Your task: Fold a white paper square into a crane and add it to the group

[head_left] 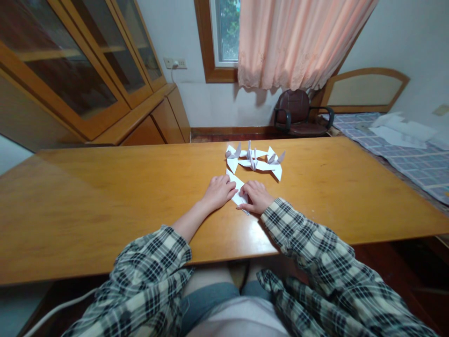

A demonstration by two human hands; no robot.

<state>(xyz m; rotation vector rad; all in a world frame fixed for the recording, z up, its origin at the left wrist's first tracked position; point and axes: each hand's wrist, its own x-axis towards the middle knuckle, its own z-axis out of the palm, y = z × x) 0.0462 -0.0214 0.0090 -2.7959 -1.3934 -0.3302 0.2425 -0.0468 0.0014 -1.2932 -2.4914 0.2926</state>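
Head view shows a folded white paper piece (238,198) on a glossy orange-brown wooden table (140,196). The person's left hand (220,191) rests on its left part, fingers close together; the right hand (257,195) curls over its right part, though whether its fingers pinch the paper cannot be told. Winged white folded-paper figures (254,164) cluster just beyond, before a dark maroon armchair (293,108) and pink curtain (291,42).

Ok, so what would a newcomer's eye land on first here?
Probably the white folded-paper birds, grouped toward the far edge of the wooden table. Just nearer, the left hand and right hand touch another folded paper. Beyond the table, the pink curtain also stands out, beside the window.
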